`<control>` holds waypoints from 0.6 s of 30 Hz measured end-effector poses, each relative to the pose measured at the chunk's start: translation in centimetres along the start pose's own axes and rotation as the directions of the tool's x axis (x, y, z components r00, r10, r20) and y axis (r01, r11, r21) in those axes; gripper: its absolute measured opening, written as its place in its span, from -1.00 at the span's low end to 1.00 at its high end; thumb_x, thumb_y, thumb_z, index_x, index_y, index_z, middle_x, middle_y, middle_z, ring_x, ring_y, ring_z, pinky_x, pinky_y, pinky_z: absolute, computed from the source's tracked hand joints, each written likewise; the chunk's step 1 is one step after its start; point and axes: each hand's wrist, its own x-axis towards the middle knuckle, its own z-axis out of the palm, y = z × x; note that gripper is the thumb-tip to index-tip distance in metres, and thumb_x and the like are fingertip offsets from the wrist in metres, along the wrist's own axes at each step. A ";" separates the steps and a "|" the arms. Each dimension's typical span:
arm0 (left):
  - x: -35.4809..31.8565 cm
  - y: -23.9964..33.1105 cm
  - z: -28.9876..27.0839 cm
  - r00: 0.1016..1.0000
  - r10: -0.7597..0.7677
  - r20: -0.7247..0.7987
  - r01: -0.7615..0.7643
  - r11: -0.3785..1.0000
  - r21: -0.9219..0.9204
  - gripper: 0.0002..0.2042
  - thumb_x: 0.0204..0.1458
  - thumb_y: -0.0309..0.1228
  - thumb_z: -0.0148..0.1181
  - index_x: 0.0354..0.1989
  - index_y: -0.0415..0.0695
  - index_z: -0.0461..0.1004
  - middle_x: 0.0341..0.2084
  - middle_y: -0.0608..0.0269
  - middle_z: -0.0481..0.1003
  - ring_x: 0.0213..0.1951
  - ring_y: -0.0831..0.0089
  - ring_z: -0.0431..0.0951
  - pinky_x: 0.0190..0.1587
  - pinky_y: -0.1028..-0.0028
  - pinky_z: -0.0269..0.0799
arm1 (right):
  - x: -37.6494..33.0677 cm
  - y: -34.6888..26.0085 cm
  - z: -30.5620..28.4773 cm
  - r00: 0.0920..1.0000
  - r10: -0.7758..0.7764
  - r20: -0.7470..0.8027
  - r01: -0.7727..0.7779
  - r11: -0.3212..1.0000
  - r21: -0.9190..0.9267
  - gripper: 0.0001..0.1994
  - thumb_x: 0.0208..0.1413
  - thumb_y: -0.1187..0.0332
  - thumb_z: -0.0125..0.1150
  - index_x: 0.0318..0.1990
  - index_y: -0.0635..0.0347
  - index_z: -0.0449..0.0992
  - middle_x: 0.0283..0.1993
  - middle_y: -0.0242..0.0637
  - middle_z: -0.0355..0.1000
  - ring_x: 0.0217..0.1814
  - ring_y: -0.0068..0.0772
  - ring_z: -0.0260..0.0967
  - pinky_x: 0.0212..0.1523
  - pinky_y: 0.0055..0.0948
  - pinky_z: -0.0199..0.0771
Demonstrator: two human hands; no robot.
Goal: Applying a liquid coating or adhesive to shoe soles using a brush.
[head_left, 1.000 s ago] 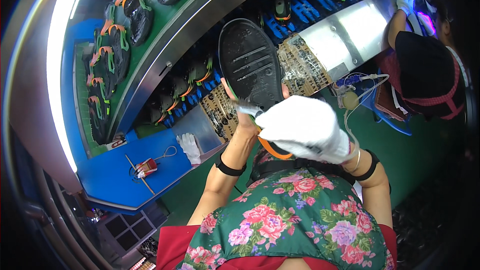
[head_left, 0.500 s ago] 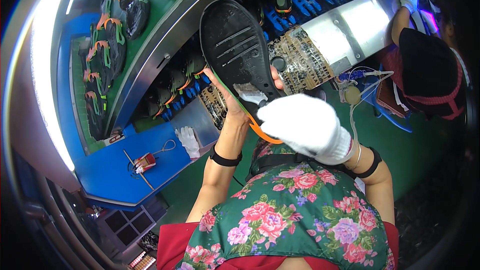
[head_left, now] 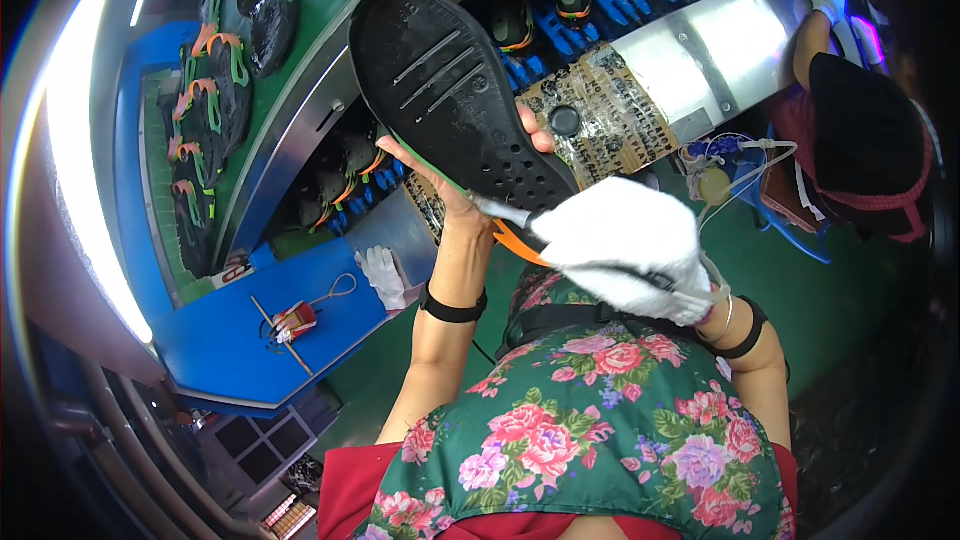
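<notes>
1. Your left hand [head_left: 437,178], bare, is closed around the black shoe sole [head_left: 430,80] from beneath: the thumb lies along its left edge and the fingertips curl over its right edge. Gripping the edges like this probably steadies it while leaving most of the upturned face uncovered.
2. Your right hand [head_left: 630,245], in a white knit glove, grips a brush [head_left: 505,210], with most of its handle hidden in the glove. Perhaps you wear the glove to keep your fingers clean.
3. You have the sole raised in front of you, above the apron [head_left: 600,410] and on the near side of the metal-edged shelf. Its grooved, perforated face is turned up towards you, likely so you can see it and reach it with the brush.
4. Its long axis slants from upper left to lower right. The broad rounded end points away from you, up and left; the narrower end comes back towards you, partly under your glove, with an orange strap [head_left: 520,246] showing beside it.
5. Your brush lies across that nearer part, its tip aimed left at the sole's edge, just beside your left palm. Whether the bristles touch the surface, you cannot tell from this angle.
</notes>
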 end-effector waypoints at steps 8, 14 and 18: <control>0.6 0.7 -0.2 0.998 0.001 0.057 0.001 0.999 -0.036 0.34 -0.38 0.84 -0.08 0.18 -0.34 0.37 -0.12 -0.10 0.54 -0.12 0.06 0.55 -0.10 0.09 0.58 | -0.2 0.2 -0.7 0.999 -0.008 0.048 0.008 1.000 -0.008 -0.69 -0.03 0.56 0.52 -0.08 0.07 0.77 -0.08 -0.24 0.71 -0.08 -0.17 0.69 -0.08 -0.28 0.68; 1.0 0.9 0.2 1.000 0.006 0.024 -0.005 0.999 -0.036 0.37 -0.37 0.85 -0.16 0.29 -0.29 0.31 -0.11 -0.23 0.56 -0.17 -0.06 0.65 -0.17 0.04 0.66 | -0.3 0.0 -0.8 0.990 -0.079 0.118 0.090 0.992 -0.090 -0.73 -0.10 0.58 0.56 -0.20 0.10 0.77 -0.13 -0.16 0.71 -0.10 -0.14 0.69 -0.08 -0.28 0.67; 1.4 0.8 0.3 0.996 0.014 0.088 -0.010 0.999 -0.049 0.37 -0.37 0.84 -0.09 0.31 -0.30 0.29 -0.08 -0.26 0.55 -0.16 -0.08 0.65 -0.17 0.05 0.66 | -0.9 0.2 -1.0 0.997 0.076 0.017 -0.078 0.993 0.088 -0.69 -0.05 0.56 0.53 -0.11 0.03 0.77 -0.09 -0.26 0.72 -0.07 -0.20 0.69 -0.08 -0.28 0.67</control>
